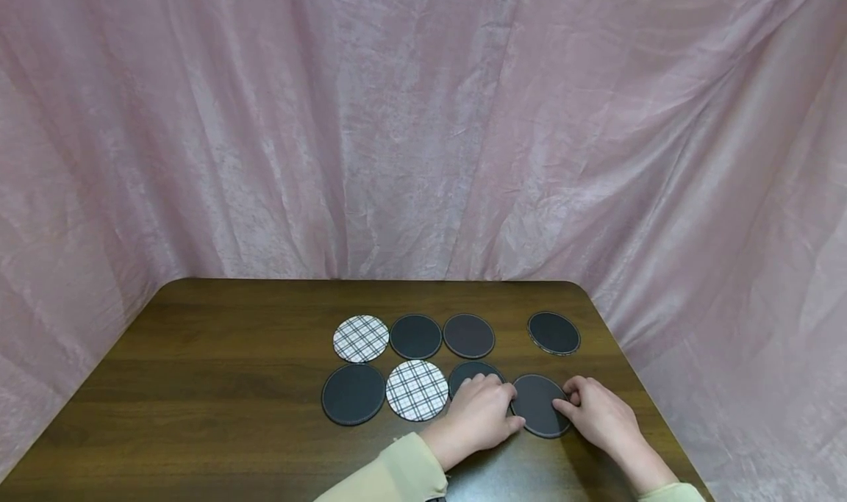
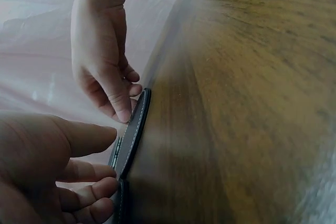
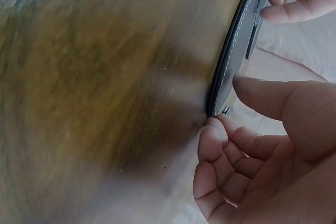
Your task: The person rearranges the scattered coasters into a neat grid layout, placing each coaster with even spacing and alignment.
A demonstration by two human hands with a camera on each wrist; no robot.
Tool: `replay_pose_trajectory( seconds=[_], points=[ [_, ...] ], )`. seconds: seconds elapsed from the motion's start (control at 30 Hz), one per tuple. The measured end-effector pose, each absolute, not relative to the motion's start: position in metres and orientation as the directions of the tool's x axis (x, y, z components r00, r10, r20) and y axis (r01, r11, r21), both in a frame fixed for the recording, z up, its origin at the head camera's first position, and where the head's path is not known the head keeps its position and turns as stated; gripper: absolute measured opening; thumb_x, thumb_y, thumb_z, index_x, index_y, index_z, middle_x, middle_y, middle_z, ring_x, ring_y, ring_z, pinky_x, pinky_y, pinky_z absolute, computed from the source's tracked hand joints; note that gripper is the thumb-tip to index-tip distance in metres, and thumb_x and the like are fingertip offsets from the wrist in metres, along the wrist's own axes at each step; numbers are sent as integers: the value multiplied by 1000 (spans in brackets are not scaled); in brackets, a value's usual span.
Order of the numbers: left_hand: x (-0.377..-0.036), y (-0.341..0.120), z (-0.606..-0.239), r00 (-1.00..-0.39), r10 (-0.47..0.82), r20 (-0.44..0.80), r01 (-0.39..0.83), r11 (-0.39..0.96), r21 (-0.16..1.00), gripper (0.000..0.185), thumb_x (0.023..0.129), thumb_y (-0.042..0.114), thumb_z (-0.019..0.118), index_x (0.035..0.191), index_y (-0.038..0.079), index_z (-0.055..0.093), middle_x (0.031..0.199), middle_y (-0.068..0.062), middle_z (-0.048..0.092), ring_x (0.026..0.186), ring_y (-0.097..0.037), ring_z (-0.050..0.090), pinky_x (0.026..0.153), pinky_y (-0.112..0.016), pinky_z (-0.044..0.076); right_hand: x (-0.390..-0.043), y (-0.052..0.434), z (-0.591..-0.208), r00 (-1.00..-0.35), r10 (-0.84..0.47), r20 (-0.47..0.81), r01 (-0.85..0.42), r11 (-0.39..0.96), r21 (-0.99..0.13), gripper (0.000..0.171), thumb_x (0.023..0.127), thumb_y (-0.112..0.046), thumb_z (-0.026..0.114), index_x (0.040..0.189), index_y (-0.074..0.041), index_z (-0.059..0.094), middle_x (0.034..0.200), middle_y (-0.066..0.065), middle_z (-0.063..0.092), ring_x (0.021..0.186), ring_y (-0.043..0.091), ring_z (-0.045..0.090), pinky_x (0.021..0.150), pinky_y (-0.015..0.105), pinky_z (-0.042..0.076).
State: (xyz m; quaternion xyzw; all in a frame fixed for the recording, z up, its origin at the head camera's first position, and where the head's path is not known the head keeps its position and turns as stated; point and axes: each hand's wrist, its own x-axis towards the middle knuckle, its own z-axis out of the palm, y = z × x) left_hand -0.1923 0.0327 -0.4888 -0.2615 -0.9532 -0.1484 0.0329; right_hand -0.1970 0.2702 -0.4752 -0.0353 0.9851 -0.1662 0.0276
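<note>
The wood-grain tabletop (image 1: 218, 384) has rounded far corners. Round coasters lie in two rows along the far edge. Far row, left to right: plaid coaster (image 1: 361, 339), black coaster (image 1: 415, 336), brown coaster (image 1: 469, 336); apart, near the far right corner, second black coaster (image 1: 554, 332). Near row: third black coaster (image 1: 354, 394), second plaid coaster (image 1: 417, 390), fourth black coaster (image 1: 467, 370), second brown coaster (image 1: 537, 403).

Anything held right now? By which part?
Front row's rightmost dark coaster: right hand pinches its right edge. Left hand has fingertips spread at its left edge, not gripping.

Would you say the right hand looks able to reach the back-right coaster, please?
Probably yes, after releasing the front-right coaster: only bare table separates the right hand from the back-right coaster.
</note>
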Motion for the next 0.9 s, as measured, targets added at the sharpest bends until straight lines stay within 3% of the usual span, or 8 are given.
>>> replay_pose_trajectory(
  seconds=[0.53,0.9],
  points=[
    [-190,41,-496,-850,483,212,520,834,185,42,85,49,95,113,23,79,101,4,71,92,-14,61,75,-30,42,-196,273,-474,-995,-51,-88,-13,923,-384,31,99,-33,84,108,-5,73,97,-1,71,91,21,68,79,54,55],
    [-188,40,-495,-847,486,215,523,833,178,41,85,49,95,112,22,79,99,4,70,90,-14,61,73,-29,40,-196,272,-475,-993,-63,-102,-20,926,-377,40,96,-36,87,114,-3,74,99,-1,69,92,21,67,80,55,54]
  ],
)
